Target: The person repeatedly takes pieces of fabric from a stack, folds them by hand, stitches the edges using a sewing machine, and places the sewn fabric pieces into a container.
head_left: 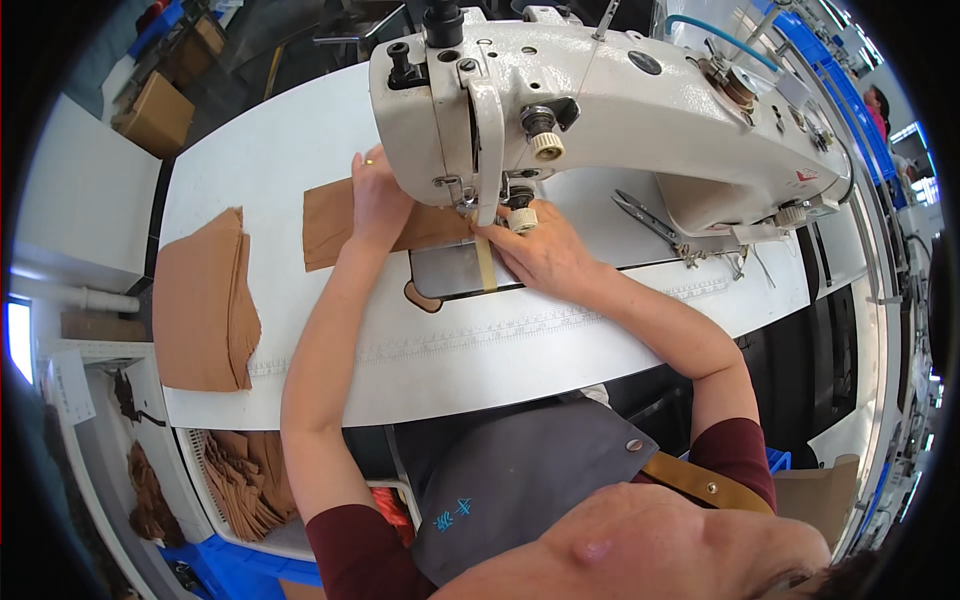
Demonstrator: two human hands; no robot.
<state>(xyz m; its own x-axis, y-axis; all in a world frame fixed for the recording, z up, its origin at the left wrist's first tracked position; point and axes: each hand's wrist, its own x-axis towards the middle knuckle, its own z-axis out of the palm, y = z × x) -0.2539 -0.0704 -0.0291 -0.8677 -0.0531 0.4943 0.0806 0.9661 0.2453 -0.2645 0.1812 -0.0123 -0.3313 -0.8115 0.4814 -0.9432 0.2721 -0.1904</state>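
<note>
A strip of brown fabric (330,225) lies on the white table and runs under the head of a white sewing machine (600,95). My left hand (380,200) is at the fabric's far side, one finger wearing a ring. Its fingertips are partly hidden behind the machine head. On the other side of the needle area, my right hand (545,248) is closed at the fabric's right end, index finger and thumb close to the presser foot. A pale yellow tape strip (486,265) lies on the metal plate just below the fabric.
Stacked brown fabric pieces (205,305) lie at the table's left. Metal thread snips (645,215) rest under the machine arm. A printed ruler scale (520,325) crosses the table (450,385) near its front edge. Below left, a white basket (200,475) holds more brown fabric.
</note>
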